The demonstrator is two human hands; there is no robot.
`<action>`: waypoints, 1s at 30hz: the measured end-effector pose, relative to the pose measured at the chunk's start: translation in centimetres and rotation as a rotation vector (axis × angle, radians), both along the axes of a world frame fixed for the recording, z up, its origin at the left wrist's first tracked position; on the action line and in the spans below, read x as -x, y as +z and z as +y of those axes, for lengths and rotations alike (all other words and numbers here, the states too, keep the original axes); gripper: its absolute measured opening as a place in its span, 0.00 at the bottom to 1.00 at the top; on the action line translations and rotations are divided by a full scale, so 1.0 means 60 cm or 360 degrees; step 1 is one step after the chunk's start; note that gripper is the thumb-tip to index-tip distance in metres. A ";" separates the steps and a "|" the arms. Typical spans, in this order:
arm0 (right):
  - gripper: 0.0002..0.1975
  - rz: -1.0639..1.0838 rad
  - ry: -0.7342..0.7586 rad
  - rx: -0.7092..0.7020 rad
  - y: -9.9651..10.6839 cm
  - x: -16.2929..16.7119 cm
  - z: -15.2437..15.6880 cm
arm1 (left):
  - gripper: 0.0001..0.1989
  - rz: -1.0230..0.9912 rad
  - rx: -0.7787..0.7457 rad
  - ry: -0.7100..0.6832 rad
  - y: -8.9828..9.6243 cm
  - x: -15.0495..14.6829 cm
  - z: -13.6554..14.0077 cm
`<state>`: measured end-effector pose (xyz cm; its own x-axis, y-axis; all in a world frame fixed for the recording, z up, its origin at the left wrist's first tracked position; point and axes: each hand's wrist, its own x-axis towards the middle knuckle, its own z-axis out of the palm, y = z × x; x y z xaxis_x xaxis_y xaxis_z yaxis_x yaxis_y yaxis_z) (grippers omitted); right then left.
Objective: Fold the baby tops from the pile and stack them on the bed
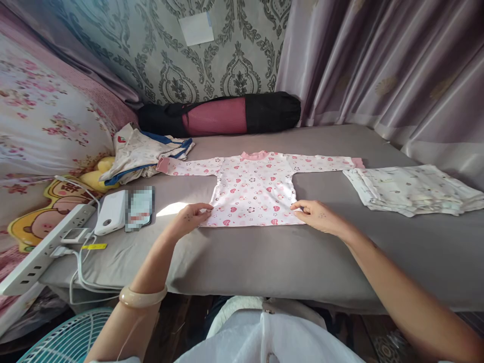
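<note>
Left grip (193, 218) and right grip (318, 214) each pinch a lower side edge of the printed shirt (253, 194), flat between them on the grey tabletop (257, 259). Likely light, limp, hardly slippery; hem corners and shoulders look the best holds. Folded cloth (416, 189) lies outside the right grip.

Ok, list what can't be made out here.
In the head view:
- Shirt: back, hidden under its front.
- Phone-like slab: face, blurred by pixelation.
- Fan: lower part, cut off by the bottom edge.
- Paper: any writing, too small to read.
</note>
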<state>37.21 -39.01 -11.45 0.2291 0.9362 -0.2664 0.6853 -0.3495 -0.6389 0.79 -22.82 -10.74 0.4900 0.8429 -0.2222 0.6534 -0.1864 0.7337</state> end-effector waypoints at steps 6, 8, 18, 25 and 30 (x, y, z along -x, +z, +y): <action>0.13 -0.0392 0.0114 0.0085 0.044 0.016 0.022 | 0.13 0.0369 -0.0415 -0.0229 0.019 -0.028 0.016; 0.15 -0.0574 0.0170 0.0086 0.054 0.041 0.048 | 0.13 0.0373 -0.0617 -0.0306 0.013 -0.068 0.020; 0.31 -0.0870 0.0334 -0.0399 -0.052 0.178 0.172 | 0.19 0.0307 -0.0915 -0.0354 -0.072 -0.269 0.022; 0.34 -0.0952 0.0098 -0.0279 -0.069 0.128 0.159 | 0.32 0.0613 -0.0926 -0.0163 -0.084 -0.207 0.057; 0.37 -0.1016 -0.0115 -0.0224 -0.067 0.093 0.144 | 0.36 0.0710 -0.0866 -0.0019 -0.083 -0.185 0.074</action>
